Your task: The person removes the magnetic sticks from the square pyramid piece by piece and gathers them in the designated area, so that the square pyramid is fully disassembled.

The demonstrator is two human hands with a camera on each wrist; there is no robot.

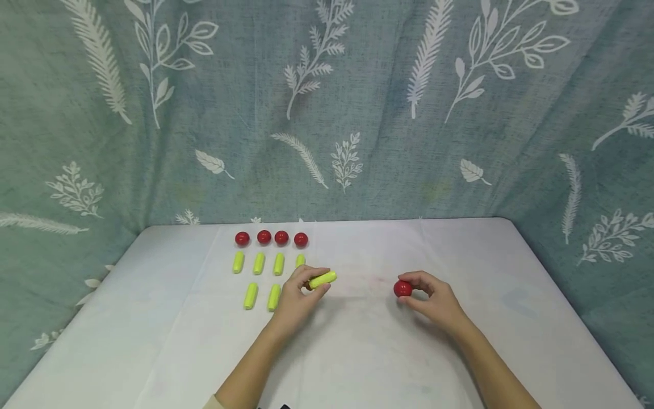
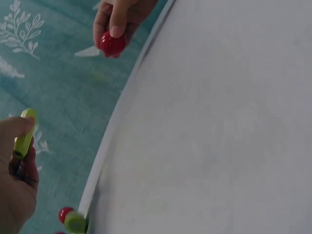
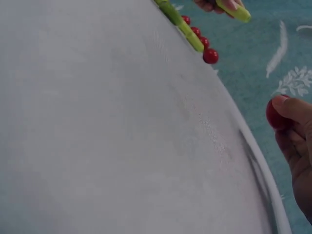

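Note:
My left hand (image 1: 298, 295) pinches a short yellow-green stick (image 1: 324, 279) between thumb and fingers, tilted up to the right. In the left wrist view the same stick (image 2: 25, 136) shows a dark hollow at its lower end. Farther right, my right hand (image 1: 434, 298) holds a shiny red ball (image 1: 402, 288) by thumb and fingertips. The right wrist view also has this ball (image 3: 278, 114) under the thumb. Just left of my left hand lie two more yellow-green sticks (image 1: 251, 296). Behind it a row of several sticks (image 1: 259, 263) is partly covered by the fingers.
Several red balls (image 1: 264, 237) line up near the back edge of the white-covered table (image 1: 179, 341), behind the sticks. A green cloth with white leaf prints (image 1: 245, 113) hangs behind the table and around its sides.

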